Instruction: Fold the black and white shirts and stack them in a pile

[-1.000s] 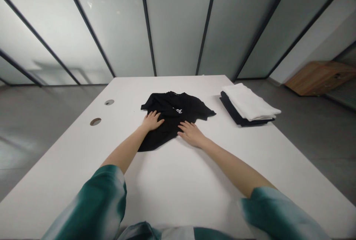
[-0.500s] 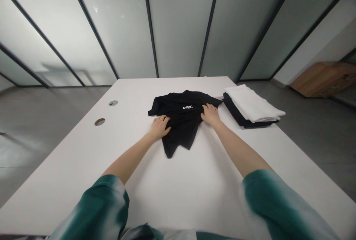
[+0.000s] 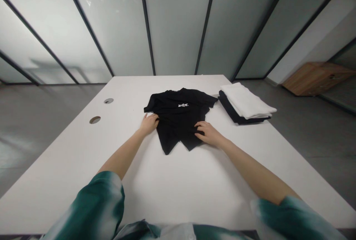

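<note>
A black T-shirt [image 3: 180, 116] with white lettering on its chest lies on the white table, collar toward the far side. Its hem is uneven, with a notch between two pointed corners. At its left edge, below the sleeve, my left hand [image 3: 149, 124] has its fingers curled onto the fabric and looks closed on it. My right hand [image 3: 210, 134] rests on the lower right side of the shirt, thumb and fingers apart over the cloth. The fingertips of both hands partly merge with the dark fabric.
To the right, a folded white cloth [image 3: 247, 100] lies on top of folded black cloth [image 3: 229, 108]. Two round holes pierce the left side of the table [image 3: 178, 188]. Frosted glass panels [image 3: 178, 25] stand beyond it, and a wooden cabinet [image 3: 314, 79] sits far right.
The shirt's lower part has spread out and its lettering lies flatter. My right hand went up to the right sleeve, then came back down to the lower side. My left hand shifted to the left edge.
</note>
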`<state>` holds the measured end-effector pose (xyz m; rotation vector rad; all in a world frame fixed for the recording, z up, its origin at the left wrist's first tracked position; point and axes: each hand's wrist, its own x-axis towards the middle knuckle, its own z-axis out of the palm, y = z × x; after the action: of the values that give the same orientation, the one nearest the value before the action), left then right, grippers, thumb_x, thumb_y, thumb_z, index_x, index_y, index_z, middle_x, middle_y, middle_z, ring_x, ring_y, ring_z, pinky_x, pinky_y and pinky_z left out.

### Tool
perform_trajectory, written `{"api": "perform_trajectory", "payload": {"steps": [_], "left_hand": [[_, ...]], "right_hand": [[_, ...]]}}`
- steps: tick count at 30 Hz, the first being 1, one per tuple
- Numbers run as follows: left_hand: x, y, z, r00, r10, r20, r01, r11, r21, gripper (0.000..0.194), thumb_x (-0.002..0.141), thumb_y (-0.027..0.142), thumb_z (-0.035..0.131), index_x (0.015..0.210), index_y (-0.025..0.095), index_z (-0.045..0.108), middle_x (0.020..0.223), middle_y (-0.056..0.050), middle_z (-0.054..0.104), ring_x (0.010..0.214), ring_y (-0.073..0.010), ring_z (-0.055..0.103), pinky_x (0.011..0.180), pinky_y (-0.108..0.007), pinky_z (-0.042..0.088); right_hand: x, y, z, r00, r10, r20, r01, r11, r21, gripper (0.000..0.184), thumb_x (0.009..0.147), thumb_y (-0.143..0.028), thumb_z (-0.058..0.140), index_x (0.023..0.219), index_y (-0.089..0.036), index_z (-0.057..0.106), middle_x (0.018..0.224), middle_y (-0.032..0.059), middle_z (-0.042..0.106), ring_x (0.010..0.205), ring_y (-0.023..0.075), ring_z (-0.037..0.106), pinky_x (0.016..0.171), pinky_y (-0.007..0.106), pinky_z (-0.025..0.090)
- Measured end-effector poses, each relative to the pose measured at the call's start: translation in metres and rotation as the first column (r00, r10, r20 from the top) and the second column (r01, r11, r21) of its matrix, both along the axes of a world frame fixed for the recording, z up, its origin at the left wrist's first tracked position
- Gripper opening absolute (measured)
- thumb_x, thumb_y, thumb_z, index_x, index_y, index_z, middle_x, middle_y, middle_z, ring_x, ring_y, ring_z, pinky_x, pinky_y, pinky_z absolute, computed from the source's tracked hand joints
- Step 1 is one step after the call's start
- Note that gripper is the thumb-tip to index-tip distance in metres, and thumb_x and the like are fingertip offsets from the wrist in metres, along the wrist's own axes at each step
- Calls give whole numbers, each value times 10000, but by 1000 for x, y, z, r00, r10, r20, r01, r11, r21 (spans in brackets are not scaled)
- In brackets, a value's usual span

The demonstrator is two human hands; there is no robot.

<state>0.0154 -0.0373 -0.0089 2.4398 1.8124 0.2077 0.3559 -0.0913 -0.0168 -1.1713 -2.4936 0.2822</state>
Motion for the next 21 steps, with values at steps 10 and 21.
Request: {"api": "perform_trajectory", "payload": {"steps": [10,21], "left_hand": [[16,-30,9,994,-18,103,8,995,97,252,953,322,425,1015,222,649,998,-92,660,993,-243,619,912,-378,491],[21,-50,-14,978,-193,-76,189,980,-63,685,960,607,377,1516,209,367,1605,-127,322,1492,-304,248,1207,-560,152]], "right_hand": [[32,-13,10,980,-188,-69,176,973,-149,280,930,-351,460,935,-225,710,1038,89,711,1018,264,633,975,434,458],[13,-7,-34,948,-242,208,259,964,-57,708,928,-627,456,1483,-188,457,1580,148,352,1477,340,261,1175,526,267]]}}
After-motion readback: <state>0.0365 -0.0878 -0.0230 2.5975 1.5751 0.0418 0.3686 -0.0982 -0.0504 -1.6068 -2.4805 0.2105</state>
